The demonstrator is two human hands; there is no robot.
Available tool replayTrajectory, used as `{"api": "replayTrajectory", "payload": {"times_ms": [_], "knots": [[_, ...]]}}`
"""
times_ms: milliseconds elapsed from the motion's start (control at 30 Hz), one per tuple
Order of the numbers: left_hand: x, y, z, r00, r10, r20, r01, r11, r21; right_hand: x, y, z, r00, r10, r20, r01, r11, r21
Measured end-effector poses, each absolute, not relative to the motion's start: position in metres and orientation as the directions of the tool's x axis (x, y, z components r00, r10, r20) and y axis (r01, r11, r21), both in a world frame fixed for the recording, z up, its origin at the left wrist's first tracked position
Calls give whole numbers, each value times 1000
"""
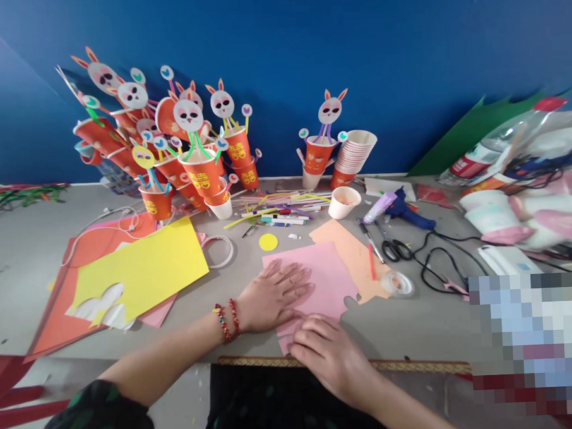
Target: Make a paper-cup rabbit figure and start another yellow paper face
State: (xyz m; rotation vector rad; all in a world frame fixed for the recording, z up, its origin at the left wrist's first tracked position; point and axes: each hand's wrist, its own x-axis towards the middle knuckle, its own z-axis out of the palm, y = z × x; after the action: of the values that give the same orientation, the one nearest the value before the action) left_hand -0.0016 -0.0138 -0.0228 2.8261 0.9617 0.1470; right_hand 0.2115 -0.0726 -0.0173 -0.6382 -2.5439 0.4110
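A pink paper sheet [327,277] lies on the grey table near its front edge. My left hand [273,297] rests flat on its left part, fingers stretched out; red bead bracelets circle that wrist. My right hand [329,355] presses down on the sheet's near corner with fingers curled over the paper. A peach sheet [351,249] lies partly under the pink one to the right. A small yellow paper disc [268,242] sits just beyond the sheet.
Yellow paper [141,268] over orange sheets lies at left. Orange cup rabbits [188,155] crowd the back, with stacked cups [354,154]. Markers [286,211], a white cup [343,202], a blue glue gun [406,210], scissors [394,248] and a tape roll [397,283] lie right of centre.
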Motion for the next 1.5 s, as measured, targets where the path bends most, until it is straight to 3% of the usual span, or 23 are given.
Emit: {"api": "replayTrajectory", "payload": {"times_ms": [533,1500], "knots": [[-2,-14,-22,788,611,74,596,-788,155,224,-78,-18,-726,551,411,401,825,-398],[-2,-14,-24,795,606,24,598,-790,133,225,-74,-19,-750,484,451,375,873,-313]]}}
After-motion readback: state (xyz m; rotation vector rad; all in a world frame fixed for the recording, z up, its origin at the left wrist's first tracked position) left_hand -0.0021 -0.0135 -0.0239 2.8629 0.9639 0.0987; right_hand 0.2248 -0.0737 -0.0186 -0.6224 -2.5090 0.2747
